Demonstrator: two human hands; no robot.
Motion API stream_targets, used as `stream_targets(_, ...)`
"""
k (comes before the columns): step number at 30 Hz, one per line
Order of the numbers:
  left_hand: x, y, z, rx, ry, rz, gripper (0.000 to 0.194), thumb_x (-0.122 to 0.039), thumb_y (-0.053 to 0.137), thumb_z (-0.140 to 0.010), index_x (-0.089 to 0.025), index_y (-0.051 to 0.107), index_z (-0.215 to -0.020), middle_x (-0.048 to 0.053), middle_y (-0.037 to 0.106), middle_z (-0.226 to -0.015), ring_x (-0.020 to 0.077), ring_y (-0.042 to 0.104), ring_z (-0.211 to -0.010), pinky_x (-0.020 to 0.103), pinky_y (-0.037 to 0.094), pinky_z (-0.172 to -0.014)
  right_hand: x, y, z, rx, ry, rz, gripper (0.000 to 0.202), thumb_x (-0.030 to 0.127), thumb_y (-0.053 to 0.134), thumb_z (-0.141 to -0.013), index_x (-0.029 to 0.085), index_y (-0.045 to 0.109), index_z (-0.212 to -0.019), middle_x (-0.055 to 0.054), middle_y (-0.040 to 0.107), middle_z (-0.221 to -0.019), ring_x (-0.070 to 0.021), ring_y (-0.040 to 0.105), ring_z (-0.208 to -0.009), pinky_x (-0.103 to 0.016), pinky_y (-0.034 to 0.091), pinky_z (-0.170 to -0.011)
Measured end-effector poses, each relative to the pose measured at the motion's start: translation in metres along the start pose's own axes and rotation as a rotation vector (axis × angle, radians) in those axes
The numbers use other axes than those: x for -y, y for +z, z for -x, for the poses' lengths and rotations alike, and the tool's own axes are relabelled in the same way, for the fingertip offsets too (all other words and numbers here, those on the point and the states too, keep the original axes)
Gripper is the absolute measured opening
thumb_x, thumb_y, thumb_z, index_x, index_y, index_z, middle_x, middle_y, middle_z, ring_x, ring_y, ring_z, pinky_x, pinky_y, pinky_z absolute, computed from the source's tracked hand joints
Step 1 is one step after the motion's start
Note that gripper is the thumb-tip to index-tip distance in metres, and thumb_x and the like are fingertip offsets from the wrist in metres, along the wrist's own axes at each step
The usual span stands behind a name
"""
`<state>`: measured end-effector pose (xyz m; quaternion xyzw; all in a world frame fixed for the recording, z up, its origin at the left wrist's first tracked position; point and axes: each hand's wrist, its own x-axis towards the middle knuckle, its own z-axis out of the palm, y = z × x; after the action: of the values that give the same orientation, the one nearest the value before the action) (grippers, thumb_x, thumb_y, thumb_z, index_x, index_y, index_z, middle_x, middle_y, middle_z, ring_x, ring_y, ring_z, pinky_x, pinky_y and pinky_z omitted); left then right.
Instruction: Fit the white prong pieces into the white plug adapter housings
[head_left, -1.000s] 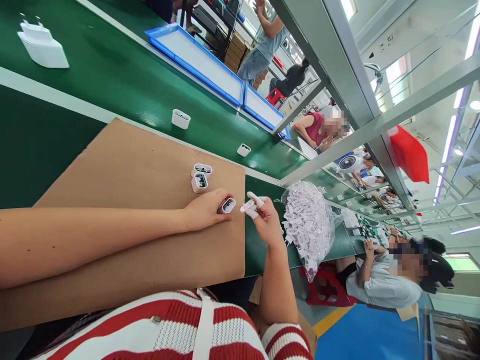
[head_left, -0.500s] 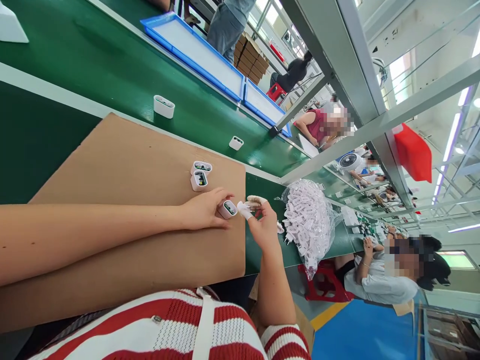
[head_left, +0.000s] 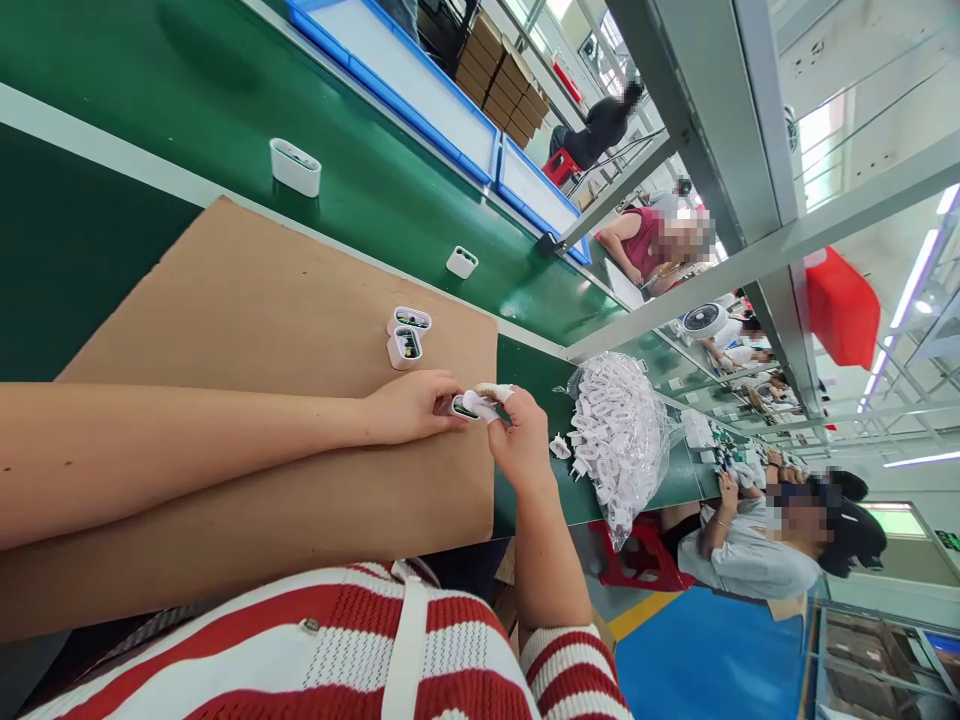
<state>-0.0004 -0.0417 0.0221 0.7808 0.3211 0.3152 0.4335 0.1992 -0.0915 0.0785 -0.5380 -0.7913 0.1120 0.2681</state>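
My left hand (head_left: 412,408) is closed around a white charger housing (head_left: 461,408), whose open end shows green circuitry. My right hand (head_left: 519,435), with white covers on thumb and finger, pinches a small white plastic cover (head_left: 477,403) at that open end, partly over it. Whether the two parts are joined, I cannot tell. Just beyond my left hand, two open white housings stand side by side on the cardboard: a nearer housing (head_left: 405,348) and a farther housing (head_left: 412,320). To the right of my right hand lies a loose white plug piece (head_left: 559,446).
A clear bag (head_left: 622,440) full of white plug pieces sits right of the cardboard sheet (head_left: 300,310). Two more housings stand on the green belt (head_left: 375,220), a large one (head_left: 295,167) and a small one (head_left: 463,262). Blue-rimmed trays (head_left: 420,85) line its far side. A co-worker (head_left: 750,540) sits at right.
My right hand has moved left, bringing the white cover from beside the housing onto its open end. The housings on the belt have shifted left in view.
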Motion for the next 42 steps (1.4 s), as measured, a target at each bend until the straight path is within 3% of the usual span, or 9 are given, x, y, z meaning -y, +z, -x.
stream_targets(9, 0.002, 0.000, -0.001, -0.011, 0.025, 0.011, 0.039, -0.056, 0.064, -0.086, -0.019, 0.060, -0.073, 0.005, 0.058, -0.080, 0.0197, 0.056, -0.071, 0.032, 0.041, -0.066, 0.009, 0.003, -0.008, 0.185, -0.077, 0.255, 0.039, 0.003, 0.054, -0.083, 0.023, 0.075, -0.108, -0.008, 0.074, -0.101, -0.0262, 0.062, -0.098, -0.037, 0.052, -0.088)
stream_targets(17, 0.002, 0.005, -0.001, -0.050, -0.012, -0.029, 0.041, -0.057, 0.062, -0.085, -0.019, 0.055, -0.071, 0.005, 0.058, -0.077, 0.0200, 0.056, -0.071, 0.032, 0.042, -0.067, 0.009, 0.014, -0.013, 0.132, 0.003, 0.276, 0.036, 0.003, 0.059, -0.075, 0.025, 0.076, -0.098, -0.005, 0.073, -0.093, -0.0237, 0.064, -0.092, -0.032, 0.050, -0.082)
stream_targets(23, -0.021, -0.005, 0.014, -0.072, 0.008, -0.107, 0.036, -0.054, 0.061, -0.088, -0.019, 0.066, -0.080, 0.008, 0.063, -0.084, 0.0219, 0.061, -0.075, 0.034, 0.048, -0.070, -0.008, 0.006, 0.014, -0.069, 0.130, -0.169, 0.056, 0.030, 0.074, -0.087, 0.028, 0.065, -0.142, -0.006, 0.075, -0.129, -0.0251, 0.069, -0.118, -0.038, 0.054, -0.103)
stream_targets(25, -0.031, -0.021, 0.024, -0.126, 0.075, -0.106, 0.036, -0.053, 0.058, -0.092, -0.019, 0.071, -0.091, 0.009, 0.068, -0.092, 0.0230, 0.063, -0.081, 0.034, 0.051, -0.075, -0.029, -0.003, 0.034, -0.252, 0.192, -0.166, 0.066, 0.043, 0.070, -0.092, 0.026, 0.055, -0.153, -0.012, 0.064, -0.149, -0.0284, 0.062, -0.132, -0.046, 0.049, -0.112)
stream_targets(28, -0.032, -0.066, 0.029, -0.377, 0.026, -0.127, 0.047, -0.059, 0.061, -0.093, -0.019, 0.071, -0.116, 0.011, 0.072, -0.112, 0.0250, 0.065, -0.092, 0.034, 0.053, -0.079, -0.071, -0.017, 0.062, -0.430, 0.419, 0.221, 0.054, 0.048, 0.062, -0.093, 0.017, 0.069, -0.137, -0.022, 0.065, -0.142, -0.0395, 0.056, -0.131, -0.060, 0.041, -0.113)
stream_targets(31, -0.011, -0.128, 0.017, -0.634, -0.274, -0.287, 0.053, -0.057, 0.058, -0.098, -0.017, 0.063, -0.133, 0.011, 0.069, -0.125, 0.0225, 0.062, -0.098, 0.031, 0.051, -0.085, -0.107, -0.021, 0.076, -0.401, 0.624, 0.496, 0.040, 0.041, 0.059, -0.091, 0.014, 0.079, -0.114, -0.027, 0.067, -0.124, -0.0444, 0.057, -0.120, -0.060, 0.043, -0.101)
stream_targets(35, 0.032, -0.193, -0.006, -0.664, -0.488, -0.492, 0.046, -0.040, 0.055, -0.100, -0.008, 0.062, -0.132, 0.011, 0.065, -0.122, 0.0244, 0.055, -0.111, 0.035, 0.044, -0.098, -0.125, -0.016, 0.072, -0.397, 0.527, 0.473, 0.036, 0.035, 0.049, -0.095, 0.016, 0.080, -0.098, -0.021, 0.069, -0.104, -0.0371, 0.061, -0.104, -0.050, 0.045, -0.095)
stream_targets(39, 0.054, -0.211, -0.015, -0.714, -0.512, -0.544, 0.051, -0.038, 0.063, -0.092, -0.003, 0.061, -0.130, 0.015, 0.060, -0.129, 0.0333, 0.046, -0.129, 0.045, 0.037, -0.112, -0.122, -0.011, 0.073, -0.453, 0.430, 0.461, 0.040, 0.046, 0.051, -0.096, 0.016, 0.077, -0.104, -0.021, 0.069, -0.112, -0.0372, 0.059, -0.111, -0.050, 0.046, -0.099)
stream_targets(42, 0.059, -0.217, -0.011, -0.893, -0.485, -0.593, 0.073, -0.035, 0.064, -0.092, -0.001, 0.040, -0.151, 0.020, 0.031, -0.159, 0.0373, 0.024, -0.148, 0.052, 0.019, -0.124, -0.119, -0.008, 0.085, -0.488, 0.468, 0.599, 0.043, 0.050, 0.054, -0.094, 0.015, 0.076, -0.106, -0.024, 0.065, -0.114, -0.0412, 0.057, -0.109, -0.055, 0.045, -0.098)
